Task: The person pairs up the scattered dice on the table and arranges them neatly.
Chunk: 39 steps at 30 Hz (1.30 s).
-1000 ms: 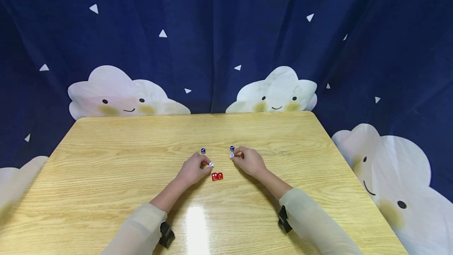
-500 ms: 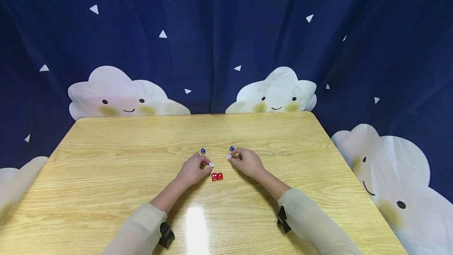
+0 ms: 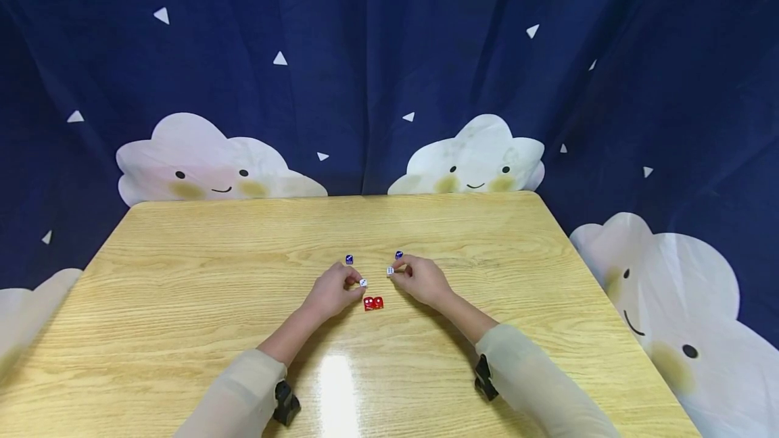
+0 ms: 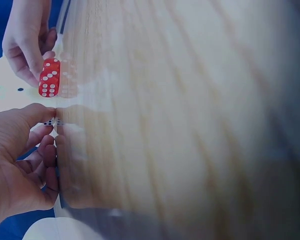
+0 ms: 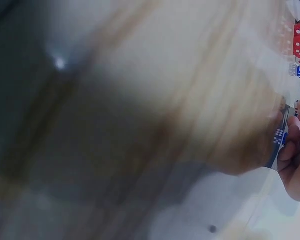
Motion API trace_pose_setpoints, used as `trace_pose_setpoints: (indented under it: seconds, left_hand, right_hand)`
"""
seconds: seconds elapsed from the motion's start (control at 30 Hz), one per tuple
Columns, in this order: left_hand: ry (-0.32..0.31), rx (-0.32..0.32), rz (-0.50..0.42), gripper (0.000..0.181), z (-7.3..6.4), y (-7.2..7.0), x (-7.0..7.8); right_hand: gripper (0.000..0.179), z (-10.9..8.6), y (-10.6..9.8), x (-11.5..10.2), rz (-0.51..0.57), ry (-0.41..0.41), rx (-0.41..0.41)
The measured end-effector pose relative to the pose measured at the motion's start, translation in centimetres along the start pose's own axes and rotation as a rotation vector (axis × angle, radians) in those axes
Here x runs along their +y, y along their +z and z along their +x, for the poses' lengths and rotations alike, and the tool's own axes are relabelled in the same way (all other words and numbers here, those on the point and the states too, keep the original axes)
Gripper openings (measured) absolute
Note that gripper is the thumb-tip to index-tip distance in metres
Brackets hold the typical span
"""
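Observation:
My left hand (image 3: 333, 290) pinches a white die (image 3: 363, 282) between thumb and fingers, low over the wooden table. Across from it, my right hand (image 3: 424, 280) pinches a second white die (image 3: 390, 270) with thumb and forefinger. Between the hands and nearer to me, a pair of red dice (image 3: 374, 303) sit side by side. One blue die (image 3: 349, 259) lies just beyond the left hand; another blue die (image 3: 398, 255) lies at the far side of the right fingertips. In the left wrist view, the held white die (image 4: 49, 122) is mostly covered by fingers.
The light wooden table (image 3: 213, 255) reaches back to a dark blue curtain (image 3: 365, 73) printed with clouds and triangles. Black wrist cameras (image 3: 285, 403) are strapped at both sleeves. A bright reflection shines on the tabletop near the front.
My right hand has slid the white die left and slightly toward me, away from the blue die beside it. The left hand and its white die have stayed in place.

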<state>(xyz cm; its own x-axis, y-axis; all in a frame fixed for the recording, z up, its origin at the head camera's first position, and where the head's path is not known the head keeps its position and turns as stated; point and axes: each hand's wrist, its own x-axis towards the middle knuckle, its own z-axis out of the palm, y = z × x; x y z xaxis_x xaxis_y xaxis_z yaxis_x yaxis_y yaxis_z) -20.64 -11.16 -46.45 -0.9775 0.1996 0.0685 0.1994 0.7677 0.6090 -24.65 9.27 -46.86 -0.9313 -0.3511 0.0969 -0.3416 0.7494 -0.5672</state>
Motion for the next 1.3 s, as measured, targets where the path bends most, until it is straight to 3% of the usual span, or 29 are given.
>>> trace_pose_setpoints:
  seconds: [0.47,1.3]
  left_hand:
    - [-0.001,0.0,-0.012,0.019,-0.1,0.0,-0.1]
    - [-0.012,-0.002,-0.02,0.018,-0.1,0.1,-0.1]
  right_hand:
    - [0.02,0.2,0.3,-0.6,-0.031,-0.042,-0.004]
    - [0.02,-0.1,1.1,-1.7,-0.022,-0.075,-0.086]
